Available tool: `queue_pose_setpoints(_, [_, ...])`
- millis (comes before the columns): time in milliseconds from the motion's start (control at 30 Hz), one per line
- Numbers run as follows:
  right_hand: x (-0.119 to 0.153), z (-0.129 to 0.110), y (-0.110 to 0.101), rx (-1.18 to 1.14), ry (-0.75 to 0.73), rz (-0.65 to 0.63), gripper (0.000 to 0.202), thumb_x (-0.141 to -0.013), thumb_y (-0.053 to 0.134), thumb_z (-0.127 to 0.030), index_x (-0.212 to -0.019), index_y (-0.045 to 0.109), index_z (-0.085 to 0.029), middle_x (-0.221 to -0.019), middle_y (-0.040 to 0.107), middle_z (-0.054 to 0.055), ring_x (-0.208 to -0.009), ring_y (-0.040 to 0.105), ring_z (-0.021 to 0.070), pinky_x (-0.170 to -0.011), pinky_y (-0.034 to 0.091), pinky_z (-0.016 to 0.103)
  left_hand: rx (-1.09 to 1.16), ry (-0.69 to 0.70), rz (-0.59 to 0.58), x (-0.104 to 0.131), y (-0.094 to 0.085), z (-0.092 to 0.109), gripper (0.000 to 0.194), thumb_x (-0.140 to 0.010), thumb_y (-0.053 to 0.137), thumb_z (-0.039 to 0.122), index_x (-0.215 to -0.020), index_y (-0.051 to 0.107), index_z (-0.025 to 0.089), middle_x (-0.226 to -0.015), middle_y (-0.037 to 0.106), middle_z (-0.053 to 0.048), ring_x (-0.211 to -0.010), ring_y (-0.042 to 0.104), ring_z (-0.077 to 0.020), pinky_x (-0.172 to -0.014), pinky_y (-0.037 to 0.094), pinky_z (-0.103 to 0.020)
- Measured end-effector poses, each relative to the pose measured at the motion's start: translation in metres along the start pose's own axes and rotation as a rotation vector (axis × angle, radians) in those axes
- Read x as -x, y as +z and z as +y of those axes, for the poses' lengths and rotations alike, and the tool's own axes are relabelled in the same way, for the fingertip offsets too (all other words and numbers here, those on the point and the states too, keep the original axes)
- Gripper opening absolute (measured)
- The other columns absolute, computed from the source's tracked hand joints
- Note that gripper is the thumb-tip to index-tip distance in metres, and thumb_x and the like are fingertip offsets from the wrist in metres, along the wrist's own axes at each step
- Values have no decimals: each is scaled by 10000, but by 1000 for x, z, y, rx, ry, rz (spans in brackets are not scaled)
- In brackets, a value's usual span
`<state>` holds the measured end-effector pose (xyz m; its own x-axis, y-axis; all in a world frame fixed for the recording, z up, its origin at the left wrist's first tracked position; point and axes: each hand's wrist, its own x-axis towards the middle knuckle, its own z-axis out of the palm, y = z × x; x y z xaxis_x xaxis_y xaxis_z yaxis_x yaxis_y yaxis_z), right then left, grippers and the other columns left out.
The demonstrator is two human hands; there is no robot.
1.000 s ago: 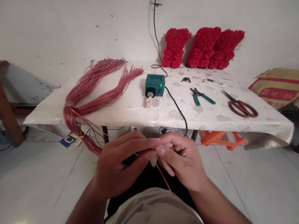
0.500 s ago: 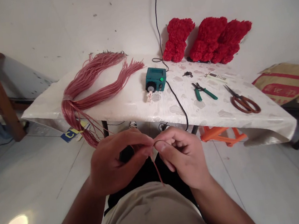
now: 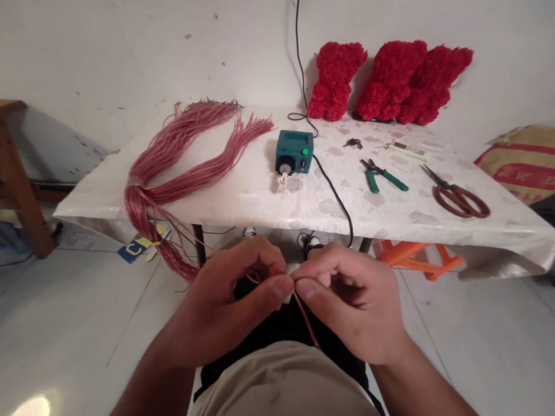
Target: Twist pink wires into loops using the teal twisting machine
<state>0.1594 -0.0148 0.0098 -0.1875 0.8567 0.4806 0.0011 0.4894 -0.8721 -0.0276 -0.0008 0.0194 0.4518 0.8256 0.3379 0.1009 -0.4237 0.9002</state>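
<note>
Close together in front of the table edge, my left hand (image 3: 240, 299) and my right hand (image 3: 350, 296) both pinch a thin pink cord (image 3: 306, 318). One end of the cord dangles below the fingertips over my lap. A loop of it crosses my right thumb and index finger; the exact crossing between the fingertips is hidden. Beyond my left hand, a large bundle of pink cords (image 3: 194, 177) lies bent on the table, tied near its fold, with strands hanging over the edge.
On the patterned tablecloth (image 3: 251, 201) stand a small teal machine (image 3: 295, 149) with a black cable, green-handled pliers (image 3: 382, 174), brown-handled scissors (image 3: 457, 197) and red fluffy bear-shaped bundles (image 3: 338, 81). An orange stool (image 3: 421, 257) is under the table, a wooden stool (image 3: 15, 171) at left.
My left index finger has bent back and its thumb lies straighter along the cord. Both hands sit slightly lower and further right in view, and the dangling cord end has shifted right.
</note>
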Motion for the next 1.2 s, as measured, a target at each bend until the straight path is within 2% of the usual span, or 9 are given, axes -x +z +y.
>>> queue_pose_setpoints(233, [-9, -2, -6, 131, -136, -88, 98, -879, 645, -125, -864, 669, -219, -559, 435, -83, -469, 431, 65, -443, 365, 196, 105, -3, -188, -6, -9, -1, 190, -996, 536, 360, -1021, 631, 197, -1001, 650, -76, -954, 614, -211, -870, 515, -333])
queue_pose_setpoints(367, [-16, -1, -14, 247, -270, -255, 134, -862, 628, -81, -850, 658, -211, -576, 422, -82, -485, 401, 65, -471, 359, 208, 53, -52, -278, -11, -17, 1, 210, -991, 543, 349, -927, 665, 191, -881, 690, -34, -836, 643, -175, -764, 514, -264])
queue_pose_setpoints(433, [-20, -1, -18, 295, -307, -327, 149, -861, 611, -73, -845, 656, -214, -579, 421, -78, -497, 400, 73, -484, 364, 214, 53, -82, -376, -16, -20, 0, 235, -978, 575, 322, -823, 672, 174, -784, 698, -20, -737, 639, -147, -685, 493, -231])
queue_pose_setpoints(533, [-26, -5, -21, 343, -363, -386, 168, -857, 588, -57, -860, 647, -215, -576, 433, -76, -504, 400, 79, -497, 374, 211, 124, -98, -513, -24, -23, -5, 213, -937, 644, 269, -754, 683, 169, -707, 715, -16, -657, 640, -129, -640, 485, -215])
queue_pose_setpoints(633, [-30, -11, -22, 379, -423, -417, 170, -855, 583, -39, -841, 631, -202, -589, 465, -70, -511, 406, 72, -505, 373, 200, 202, -112, -561, -29, -25, -9, 186, -917, 663, 251, -748, 699, 182, -705, 730, -25, -666, 656, -140, -658, 511, -231])
queue_pose_setpoints(733, [-34, -20, -22, 417, -455, -442, 160, -872, 576, -49, -848, 627, -198, -606, 466, -67, -514, 404, 68, -523, 371, 204, 278, -174, -558, -32, -27, -4, 196, -891, 684, 260, -713, 686, 179, -628, 701, -18, -592, 634, -131, -585, 505, -219])
queue_pose_setpoints(867, [-39, -39, -27, 475, -486, -426, 121, -891, 579, -95, -886, 626, -207, -606, 437, -76, -510, 397, 70, -523, 362, 205, 268, -233, -484, -31, -31, 18, 194, -843, 733, 288, -703, 680, 164, -498, 569, 39, -436, 503, -81, -427, 403, -161])
queue_pose_setpoints(1033, [-39, -69, -32, 551, -534, -344, 81, -909, 603, -135, -895, 634, -208, -584, 423, -81, -491, 384, 70, -506, 359, 201, 85, -94, -347, -19, -34, 52, 171, -922, 623, 252, -803, 710, 165, -512, 524, 50, -436, 468, -69, -423, 368, -149])
queue_pose_setpoints(1200, [-36, -83, -31, 574, -561, -347, 79, -917, 614, -128, -917, 636, -203, -591, 430, -79, -498, 394, 67, -512, 364, 197, -152, 61, -200, -6, -30, 74, 216, -919, 608, 249, -722, 662, 181, -555, 542, 47, -488, 439, -70, -448, 348, -146])
